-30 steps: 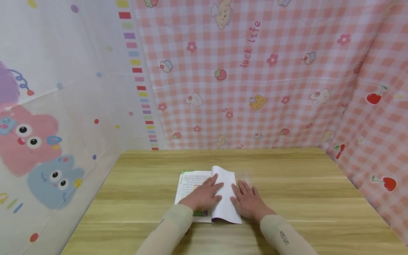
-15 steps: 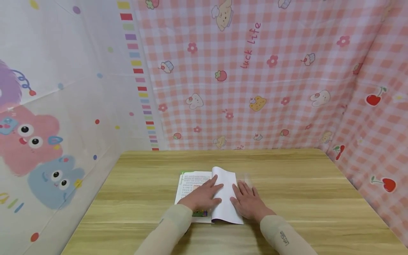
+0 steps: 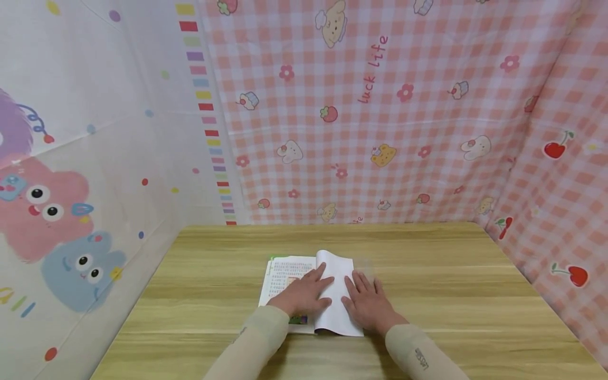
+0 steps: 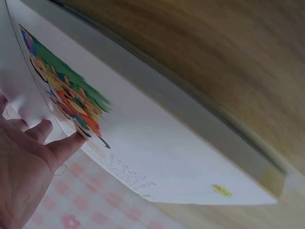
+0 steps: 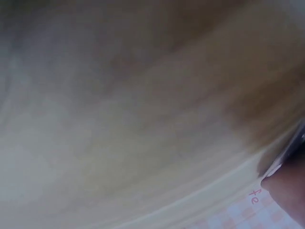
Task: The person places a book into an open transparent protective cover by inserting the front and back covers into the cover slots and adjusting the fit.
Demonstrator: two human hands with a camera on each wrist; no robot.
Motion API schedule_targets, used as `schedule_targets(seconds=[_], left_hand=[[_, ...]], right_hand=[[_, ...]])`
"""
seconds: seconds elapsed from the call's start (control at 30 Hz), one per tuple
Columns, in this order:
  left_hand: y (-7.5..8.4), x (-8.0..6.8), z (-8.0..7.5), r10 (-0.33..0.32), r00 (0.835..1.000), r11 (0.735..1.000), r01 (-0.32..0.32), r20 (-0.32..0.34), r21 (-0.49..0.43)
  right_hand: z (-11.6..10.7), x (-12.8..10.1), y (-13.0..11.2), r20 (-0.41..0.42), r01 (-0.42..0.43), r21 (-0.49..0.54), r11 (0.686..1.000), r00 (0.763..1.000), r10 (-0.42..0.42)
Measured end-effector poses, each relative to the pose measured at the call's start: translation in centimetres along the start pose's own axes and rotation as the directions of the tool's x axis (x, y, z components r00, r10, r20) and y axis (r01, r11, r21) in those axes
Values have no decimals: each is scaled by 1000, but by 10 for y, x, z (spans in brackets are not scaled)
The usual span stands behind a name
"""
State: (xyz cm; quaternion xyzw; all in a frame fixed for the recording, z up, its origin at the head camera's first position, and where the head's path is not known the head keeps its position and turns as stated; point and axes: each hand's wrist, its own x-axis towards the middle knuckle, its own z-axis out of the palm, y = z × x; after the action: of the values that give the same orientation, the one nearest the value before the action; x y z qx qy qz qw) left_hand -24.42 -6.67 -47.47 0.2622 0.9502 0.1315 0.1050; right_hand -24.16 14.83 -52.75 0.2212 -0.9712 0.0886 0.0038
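Observation:
An open book [image 3: 284, 273] lies on the wooden table [image 3: 451, 295] just in front of me, its left page printed and a white page [image 3: 338, 269] arched over its middle. My left hand [image 3: 304, 295] lies flat across the printed page, straight fingers reaching onto the white page. My right hand [image 3: 368, 303] rests flat on that page's right edge, fingers spread. In the left wrist view the left hand [image 4: 24, 162] touches a page [image 4: 143, 157] with a colourful picture. The right wrist view is blurred and shows only one fingertip [image 5: 288, 191] over the table.
Cloth walls close in the table: a pink checked cloth [image 3: 380, 132] behind and on the right, a white cartoon-printed one [image 3: 71, 184] on the left. Bare wood surrounds the book on every side.
Both hands stay almost where they were on the book. A faint blur above the right fingertips has faded.

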Motion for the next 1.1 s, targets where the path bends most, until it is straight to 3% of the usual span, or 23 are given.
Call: schedule_targets(seconds=[0.37,0.77,0.97,1.1], left_hand=[[-10,-7,-5,-36,999,975,38,12,-218],[-3,-7,-6,-28,999,987,32,25,-156],[-1,-7,-6,-29,999,993,30,14,-115],[1,-8,-7,-31,999,993,32,14,-111]], right_hand=[[-4,1,-1,50,-17,30,999,999,15],[-10,-5,-4,40,-29,116,993,999,25],[-17,-6,-8,13,-7,118,993,1000,6],[-21,-5,-11,38,-31,111,993,999,27]])
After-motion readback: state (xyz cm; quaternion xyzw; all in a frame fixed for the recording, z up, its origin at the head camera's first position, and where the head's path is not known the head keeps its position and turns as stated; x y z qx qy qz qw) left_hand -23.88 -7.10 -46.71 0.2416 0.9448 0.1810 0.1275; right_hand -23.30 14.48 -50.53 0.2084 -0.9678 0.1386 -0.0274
